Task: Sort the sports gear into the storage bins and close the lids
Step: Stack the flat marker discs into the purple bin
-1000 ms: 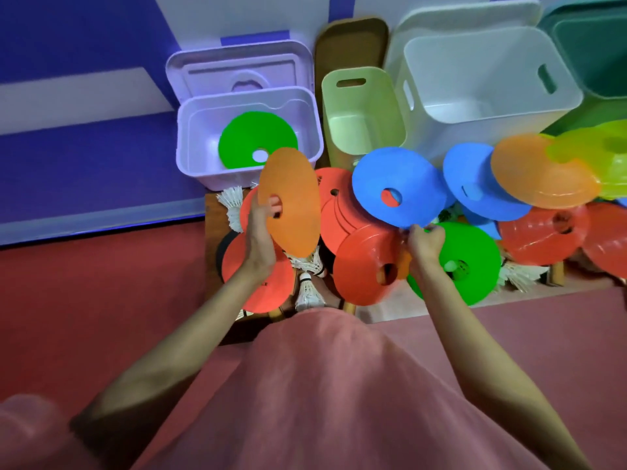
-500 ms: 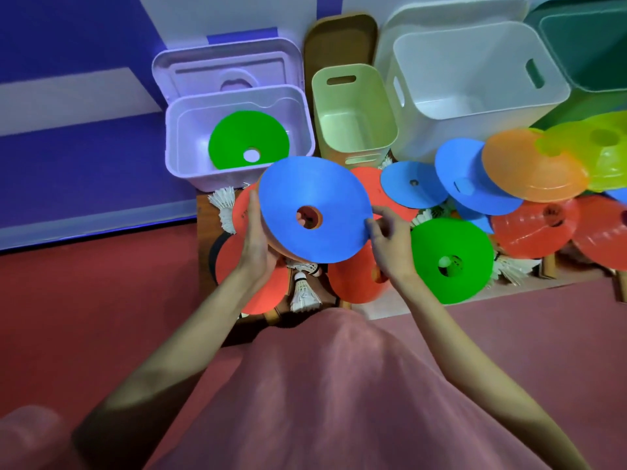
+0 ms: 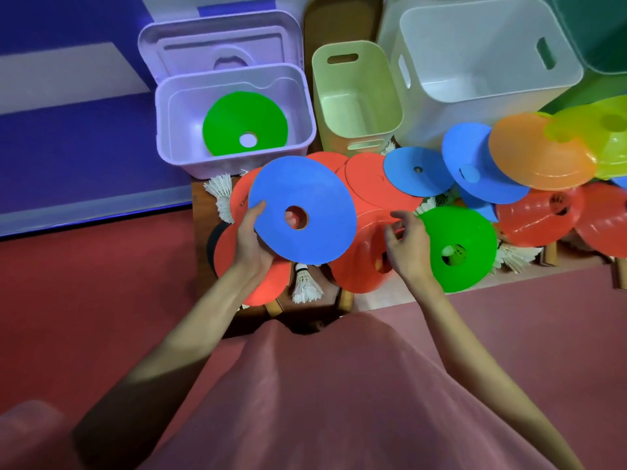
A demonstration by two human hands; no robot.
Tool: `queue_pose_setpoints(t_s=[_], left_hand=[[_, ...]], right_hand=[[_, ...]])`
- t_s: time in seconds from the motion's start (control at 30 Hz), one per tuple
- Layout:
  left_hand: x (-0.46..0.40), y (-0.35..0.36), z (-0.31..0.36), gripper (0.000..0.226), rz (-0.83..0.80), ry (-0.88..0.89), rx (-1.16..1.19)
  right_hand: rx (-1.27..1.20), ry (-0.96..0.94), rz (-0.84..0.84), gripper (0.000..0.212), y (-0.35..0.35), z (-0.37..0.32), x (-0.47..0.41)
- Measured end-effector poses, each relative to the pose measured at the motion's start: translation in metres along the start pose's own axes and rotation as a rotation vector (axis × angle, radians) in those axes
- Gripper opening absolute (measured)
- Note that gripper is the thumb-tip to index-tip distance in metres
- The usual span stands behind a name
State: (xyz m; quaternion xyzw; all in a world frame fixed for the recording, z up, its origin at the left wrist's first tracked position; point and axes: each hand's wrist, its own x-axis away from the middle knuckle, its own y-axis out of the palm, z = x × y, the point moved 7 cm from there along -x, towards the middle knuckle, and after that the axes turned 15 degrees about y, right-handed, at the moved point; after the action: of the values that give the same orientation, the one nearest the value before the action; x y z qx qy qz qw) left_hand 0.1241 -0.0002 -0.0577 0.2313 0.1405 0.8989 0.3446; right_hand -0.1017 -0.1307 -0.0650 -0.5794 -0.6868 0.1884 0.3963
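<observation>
One blue disc cone [image 3: 302, 212] was in the left hand [image 3: 251, 239], with the thumb on its upper face and a fingertip visible through the round middle hole. It was flat, matte and even in colour, held over red cones [image 3: 373, 184] at the 6 o'clock side of the lilac bin [image 3: 234, 164], where a green cone [image 3: 244, 122] lay. The right hand [image 3: 407, 245] hovered at 3 o'clock from the disc, fingers loosely curled, holding nothing. Small dark print on one red cone was too blurred to read.

red floor [image 3: 95, 300], purple wall [image 3: 68, 137], pink garment [image 3: 339, 401]
</observation>
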Motion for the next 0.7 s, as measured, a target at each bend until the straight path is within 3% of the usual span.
queue_pose_setpoints(t_s=[0.2, 0.33, 0.57, 0.7], left_hand=[[0.0, -0.019, 0.005, 0.026, 0.08, -0.009, 0.01], [0.0, -0.025, 0.004, 0.027, 0.097, -0.008, -0.025], [-0.001, -0.039, -0.005, 0.03, 0.077, -0.036, -0.07], [-0.004, -0.042, -0.002, 0.027, 0.053, -0.029, -0.064]], right_hand=[[0.204, 0.203, -0.102, 0.032, 0.021, 0.016, 0.023], [0.321, 0.245, -0.059, 0.04, 0.031, 0.019, 0.045], [0.107, 0.266, -0.091, 0.065, 0.041, 0.015, 0.059], [0.075, 0.296, 0.023, 0.088, 0.022, 0.007, 0.068]])
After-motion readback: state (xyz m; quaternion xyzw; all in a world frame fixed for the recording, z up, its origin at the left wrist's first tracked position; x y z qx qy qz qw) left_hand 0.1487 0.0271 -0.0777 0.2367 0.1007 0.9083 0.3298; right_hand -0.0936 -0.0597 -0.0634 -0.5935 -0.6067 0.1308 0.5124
